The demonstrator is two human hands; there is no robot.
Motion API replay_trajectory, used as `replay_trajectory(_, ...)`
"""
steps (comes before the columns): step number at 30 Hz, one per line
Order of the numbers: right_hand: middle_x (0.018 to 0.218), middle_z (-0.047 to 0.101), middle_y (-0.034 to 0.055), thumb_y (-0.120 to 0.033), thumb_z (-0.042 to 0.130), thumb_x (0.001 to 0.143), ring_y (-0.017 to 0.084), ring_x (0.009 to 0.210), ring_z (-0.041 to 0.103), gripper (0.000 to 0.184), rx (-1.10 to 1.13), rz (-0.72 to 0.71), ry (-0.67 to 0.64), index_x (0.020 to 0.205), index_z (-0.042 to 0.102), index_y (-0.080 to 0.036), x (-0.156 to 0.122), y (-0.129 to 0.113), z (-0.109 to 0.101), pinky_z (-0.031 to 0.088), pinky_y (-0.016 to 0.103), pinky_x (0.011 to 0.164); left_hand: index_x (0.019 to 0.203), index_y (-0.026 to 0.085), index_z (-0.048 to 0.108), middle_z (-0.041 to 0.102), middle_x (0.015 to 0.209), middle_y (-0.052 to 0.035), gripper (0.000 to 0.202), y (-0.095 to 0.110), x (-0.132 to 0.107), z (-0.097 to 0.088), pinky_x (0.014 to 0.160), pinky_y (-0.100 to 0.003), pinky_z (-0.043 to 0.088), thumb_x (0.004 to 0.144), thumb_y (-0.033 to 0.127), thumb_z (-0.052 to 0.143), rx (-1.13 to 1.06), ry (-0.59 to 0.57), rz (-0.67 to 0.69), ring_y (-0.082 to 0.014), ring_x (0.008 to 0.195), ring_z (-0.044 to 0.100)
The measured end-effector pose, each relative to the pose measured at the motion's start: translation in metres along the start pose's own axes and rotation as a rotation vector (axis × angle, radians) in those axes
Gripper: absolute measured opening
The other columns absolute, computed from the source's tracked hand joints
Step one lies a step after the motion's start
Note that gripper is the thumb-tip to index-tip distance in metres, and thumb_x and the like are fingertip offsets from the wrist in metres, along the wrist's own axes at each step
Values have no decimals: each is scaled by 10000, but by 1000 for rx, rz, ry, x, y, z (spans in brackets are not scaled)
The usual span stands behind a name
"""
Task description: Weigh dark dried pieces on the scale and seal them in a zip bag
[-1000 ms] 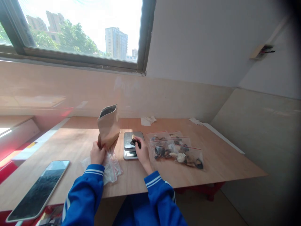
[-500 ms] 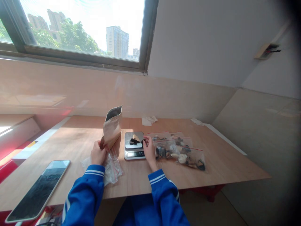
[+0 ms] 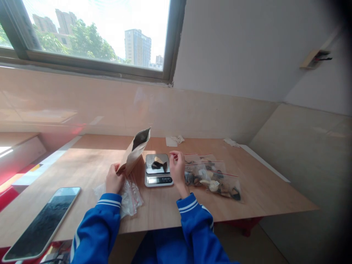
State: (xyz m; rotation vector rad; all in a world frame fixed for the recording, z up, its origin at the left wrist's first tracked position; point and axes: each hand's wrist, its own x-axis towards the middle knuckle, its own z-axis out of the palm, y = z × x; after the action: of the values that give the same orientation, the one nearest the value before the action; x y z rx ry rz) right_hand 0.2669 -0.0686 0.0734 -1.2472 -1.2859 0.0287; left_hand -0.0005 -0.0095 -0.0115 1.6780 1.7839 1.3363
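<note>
Your left hand (image 3: 113, 180) grips a tan kraft pouch (image 3: 134, 152), mouth open, tilted right toward the scale (image 3: 158, 171); right hand (image 3: 177, 168) fingers loosely curled, empty. Wooden bench (image 3: 261, 190), window behind.

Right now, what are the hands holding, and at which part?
Left hand grips the brown paper pouch at its bottom end. Right hand: cannot tell.

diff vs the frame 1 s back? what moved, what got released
The right hand let go of the dark pieces on the scale and lifted off to the scale's right edge, fingers now loosely curled and empty. The brown paper pouch in the left hand tipped right, its open mouth toward the scale. The phone, filled zip bags and empty bags stayed put.
</note>
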Motion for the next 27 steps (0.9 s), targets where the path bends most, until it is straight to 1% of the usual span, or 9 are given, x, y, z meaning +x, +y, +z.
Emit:
replay_trajectory(2,920,609,55,-178,423,905,194,883,539,145,6,-80,-1,941,563,-193,2,-25,-10,417,345,853,1012,200,522,644,1030,-81,333,2,-1,0,847,-356,486,713,336,579,-14,6,15,-240,964,624)
replay_trajectory(5,923,627,44,-149,433,909,191,912,549,168,3,-236,-198,939,588,-206,4,-55,-18,416,344,875,999,199,526,642,1022,-78,317,3,-2,0,852,-358,487,705,307,573,-25,6,31,-238,960,622)
replay_trajectory(7,1001,638,49,-140,425,921,190,995,548,209,-2,-330,-333,1011,601,-208,6,-65,-19,410,344,923,994,202,530,645,1011,-73,312,3,-2,1,842,-357,492,701,301,574,-38,6,40,-238,953,623)
replay_trajectory(11,1152,620,55,-173,398,957,188,1135,508,277,-42,-417,-479,1170,573,-206,12,-66,-17,377,350,1020,993,202,539,650,1000,-70,307,1,-3,1,830,-355,498,704,299,575,-81,8,69,-236,941,628)
replay_trajectory(15,1154,611,56,-202,396,966,192,1136,509,268,-72,-428,-552,1175,563,-211,15,-63,-21,391,357,1020,989,198,547,651,980,-73,300,2,-5,1,825,-362,499,704,287,572,-89,10,116,-238,923,631)
replay_trajectory(17,1164,594,67,-202,400,961,198,1145,501,254,-77,-431,-547,1154,566,-209,14,-63,-23,398,362,1019,984,198,550,652,972,-74,297,3,-6,1,817,-364,503,701,286,575,-94,13,126,-241,917,631)
replay_trajectory(21,1253,533,113,-217,419,952,216,1202,458,293,-83,-421,-455,1228,507,-175,14,-64,-24,375,388,1047,977,196,554,652,970,-76,296,7,-6,-1,825,-371,502,694,276,577,-96,12,138,-243,917,630)
replay_trajectory(23,1183,579,105,-212,414,953,215,1156,488,260,-75,-416,-483,1179,537,-177,15,-63,-23,394,386,1023,976,192,553,648,971,-77,293,9,-7,-1,837,-374,496,692,262,571,-91,9,148,-243,918,629)
replay_trajectory(27,953,668,69,-187,428,941,209,974,575,203,-82,-352,-628,950,630,-188,19,-56,-25,462,354,897,973,188,554,640,963,-73,284,10,-7,-2,839,-374,491,696,251,556,-92,4,141,-239,909,627)
